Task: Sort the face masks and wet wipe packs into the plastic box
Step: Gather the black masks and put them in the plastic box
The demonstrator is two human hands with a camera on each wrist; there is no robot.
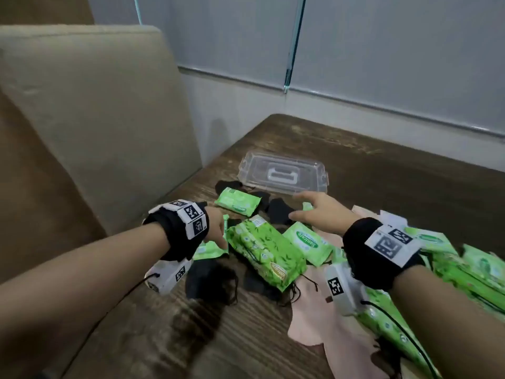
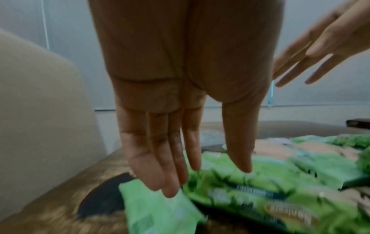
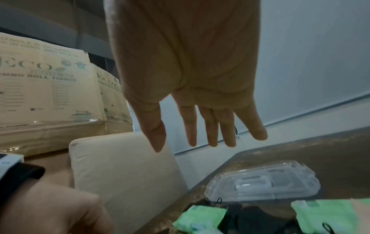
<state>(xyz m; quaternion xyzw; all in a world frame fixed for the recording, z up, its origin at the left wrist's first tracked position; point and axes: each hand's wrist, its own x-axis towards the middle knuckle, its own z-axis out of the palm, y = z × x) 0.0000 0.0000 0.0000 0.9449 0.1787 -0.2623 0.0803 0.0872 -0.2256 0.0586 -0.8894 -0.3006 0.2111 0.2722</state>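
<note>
Green wet wipe packs and face masks lie heaped on the dark wooden table [image 1: 382, 165]. My left hand [image 1: 220, 236] hangs open with straight fingers pointing down, just above a small green pack [image 2: 160, 210] and beside the large leaf-print pack [image 1: 266, 253]. My right hand [image 1: 296, 206] hovers open with spread fingers over a black mask [image 1: 278, 212], holding nothing. A clear plastic box [image 1: 282, 173] sits behind the pile with its handled lid facing up. Another black mask [image 1: 210, 280] and pink masks [image 1: 322, 318] lie nearer me. The right wrist view shows the box [image 3: 264, 183] below the open right hand [image 3: 190, 147].
A beige chair back [image 1: 95, 119] stands against the table's left edge. More green packs [image 1: 464, 269] pile up at the right. Cardboard tissue cartons [image 3: 46, 88] stand behind the chair. The wall runs close behind the table.
</note>
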